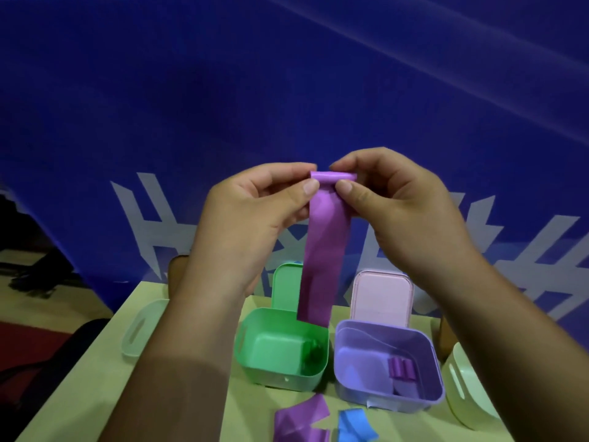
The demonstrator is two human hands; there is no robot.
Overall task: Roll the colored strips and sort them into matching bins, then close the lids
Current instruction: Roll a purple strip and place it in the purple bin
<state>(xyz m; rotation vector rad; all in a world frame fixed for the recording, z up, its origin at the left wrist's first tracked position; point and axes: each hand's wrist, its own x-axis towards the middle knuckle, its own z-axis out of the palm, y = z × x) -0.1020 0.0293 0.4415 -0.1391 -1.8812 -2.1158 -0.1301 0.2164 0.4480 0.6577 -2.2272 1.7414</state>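
A purple strip (322,250) hangs in the air above the bins, its top edge curled into a small roll. My left hand (251,224) and my right hand (398,212) both pinch that rolled top between thumb and fingers. Below stand an open green bin (255,352) with a dark green roll (314,352) inside, and an open purple bin (424,390) holding rolled purple strips (402,369). Each bin's lid stands raised behind it: the green lid (287,288) and the pink lid (381,295).
A loose purple strip (302,422) and a blue strip (353,425) lie on the pale wooden table (95,393) in front of the bins. Pale yellow bins sit at the left (140,333) and right (462,387) table edges. A blue banner hangs behind.
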